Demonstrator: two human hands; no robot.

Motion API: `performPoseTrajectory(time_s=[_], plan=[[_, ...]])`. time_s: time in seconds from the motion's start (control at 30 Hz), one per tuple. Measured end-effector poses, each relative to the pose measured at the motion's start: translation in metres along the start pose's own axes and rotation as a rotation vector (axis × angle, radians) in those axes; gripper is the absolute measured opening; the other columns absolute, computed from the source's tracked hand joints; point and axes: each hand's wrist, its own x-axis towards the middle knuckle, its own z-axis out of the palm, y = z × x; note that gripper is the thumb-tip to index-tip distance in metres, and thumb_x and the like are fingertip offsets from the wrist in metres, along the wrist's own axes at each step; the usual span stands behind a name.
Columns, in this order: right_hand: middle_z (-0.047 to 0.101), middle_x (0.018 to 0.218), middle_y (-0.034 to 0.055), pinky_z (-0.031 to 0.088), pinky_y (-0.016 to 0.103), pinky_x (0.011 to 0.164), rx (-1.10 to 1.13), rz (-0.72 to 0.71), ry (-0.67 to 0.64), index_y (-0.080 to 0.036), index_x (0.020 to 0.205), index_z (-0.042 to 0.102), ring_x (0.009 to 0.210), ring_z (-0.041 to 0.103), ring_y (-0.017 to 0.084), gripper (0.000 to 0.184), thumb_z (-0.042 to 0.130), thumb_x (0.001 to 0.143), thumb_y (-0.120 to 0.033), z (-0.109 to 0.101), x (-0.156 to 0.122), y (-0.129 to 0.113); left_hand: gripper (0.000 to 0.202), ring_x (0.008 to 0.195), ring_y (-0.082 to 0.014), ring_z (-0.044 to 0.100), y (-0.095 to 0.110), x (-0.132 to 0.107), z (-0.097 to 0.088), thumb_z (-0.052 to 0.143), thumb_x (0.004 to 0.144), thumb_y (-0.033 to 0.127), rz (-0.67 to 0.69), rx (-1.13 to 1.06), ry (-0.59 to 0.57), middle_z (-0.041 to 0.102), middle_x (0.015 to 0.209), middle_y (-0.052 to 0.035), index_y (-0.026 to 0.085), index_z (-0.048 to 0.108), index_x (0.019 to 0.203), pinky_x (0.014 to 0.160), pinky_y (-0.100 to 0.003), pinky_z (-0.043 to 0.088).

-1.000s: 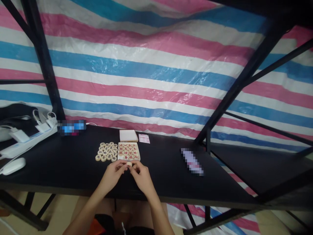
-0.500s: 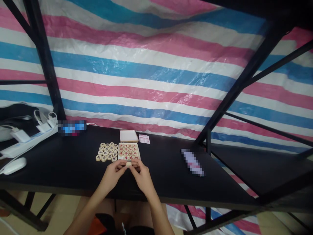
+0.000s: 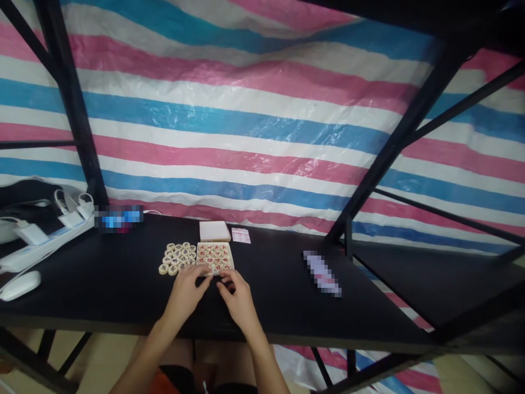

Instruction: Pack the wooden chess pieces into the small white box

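A small square tray [image 3: 214,257] on the black table [image 3: 115,290] holds round wooden discs with red marks. Just left of it lies a cluster of loose discs [image 3: 175,258] with dark marks. My left hand [image 3: 186,293] reaches to the tray's front edge, fingers curled and fingertips down by the discs. My right hand [image 3: 238,298] sits close beside it, fingers bent in a loose pinch in front of the tray. Whatever the fingers hold is hidden. A pale square lid [image 3: 214,230] and a pink slip of paper [image 3: 240,235] lie behind the tray.
A white power strip with plugs [image 3: 36,249] and a white mouse [image 3: 19,285] sit at the left. Blurred items lie at the back left [image 3: 118,217] and on the right [image 3: 322,272]. Black frame bars [image 3: 74,109] stand around the table, and a striped tarp hangs behind it.
Both hands held a pale disc between their fingertips in front of the tray. They have moved forward to the tray's front edge and the disc no longer shows.
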Motion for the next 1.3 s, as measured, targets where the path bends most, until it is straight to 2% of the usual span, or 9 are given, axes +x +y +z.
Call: performPoseTrajectory(time_s=[0.1,0.2,0.53,0.8,1.03,1.1,1.17,1.3], plan=[[0.065,0.090,0.0041,0.048,0.025,0.064,0.006,0.004,-0.016,-0.020,0.092,0.062,0.079,0.061,0.017,0.017,0.053,0.078,-0.017,0.000,0.000,0.000,0.012,0.087,-0.0254,0.060,-0.005,0.009,-0.003,0.055,0.081,0.022,0.055,0.288,-0.032,0.070,0.089,-0.0068,0.020,0.066,0.086,0.081,-0.039,0.044],[0.066,0.088,0.0037,0.048,0.025,0.063,0.018,0.006,-0.023,-0.020,0.092,0.063,0.076,0.063,0.016,0.017,0.052,0.080,-0.018,0.000,0.000,-0.002,0.015,0.087,-0.0259,0.060,-0.009,0.011,-0.005,0.052,0.085,0.022,0.094,0.407,-0.068,0.070,0.090,-0.0078,0.019,0.065,0.090,0.080,-0.039,0.043],[0.067,0.085,0.0033,0.049,0.027,0.066,0.019,0.027,-0.039,-0.021,0.094,0.062,0.076,0.063,0.017,0.016,0.051,0.082,-0.020,-0.001,-0.001,-0.005,0.021,0.091,-0.0262,0.059,-0.013,0.005,-0.002,0.045,0.089,0.017,0.171,0.419,-0.056,0.071,0.097,-0.0075,0.020,0.065,0.094,0.082,-0.040,0.039],[0.067,0.085,0.0036,0.048,0.027,0.066,0.017,0.036,-0.047,-0.020,0.093,0.063,0.077,0.063,0.017,0.016,0.050,0.083,-0.021,-0.001,-0.001,-0.006,0.022,0.095,-0.0271,0.058,-0.015,0.005,-0.002,0.047,0.088,0.016,0.172,0.437,-0.049,0.070,0.101,-0.0078,0.020,0.066,0.098,0.082,-0.040,0.039],[0.067,0.083,0.0035,0.049,0.028,0.067,0.004,0.014,-0.055,-0.021,0.090,0.064,0.076,0.063,0.018,0.015,0.051,0.083,-0.023,0.001,-0.001,-0.006,0.020,0.091,-0.0256,0.059,-0.011,0.006,-0.002,0.046,0.088,0.018,0.158,0.427,-0.065,0.071,0.094,-0.0073,0.019,0.066,0.092,0.082,-0.040,0.039],[0.067,0.084,0.0036,0.048,0.028,0.069,0.012,0.002,-0.023,-0.021,0.087,0.064,0.077,0.062,0.018,0.014,0.050,0.084,-0.024,0.001,-0.001,-0.006,0.021,0.089,-0.0258,0.059,-0.010,0.005,-0.002,0.046,0.088,0.018,0.185,0.460,-0.074,0.070,0.091,-0.0072,0.019,0.066,0.090,0.082,-0.040,0.039],[0.067,0.084,0.0041,0.048,0.029,0.072,0.051,0.015,0.071,-0.020,0.085,0.063,0.078,0.061,0.018,0.015,0.049,0.085,-0.026,-0.001,0.000,-0.005,0.021,0.087,-0.0260,0.059,-0.009,0.004,-0.002,0.045,0.088,0.018,0.206,0.483,-0.084,0.070,0.089,-0.0073,0.019,0.066,0.089,0.081,-0.040,0.038],[0.066,0.082,0.0043,0.049,0.028,0.070,0.132,0.102,0.246,-0.018,0.090,0.060,0.075,0.061,0.017,0.018,0.049,0.085,-0.032,-0.020,0.017,0.002,0.021,0.086,-0.0254,0.058,-0.011,0.003,-0.002,0.045,0.087,0.017,0.228,0.508,-0.070,0.069,0.087,-0.0072,0.020,0.066,0.090,0.079,-0.038,0.038]])
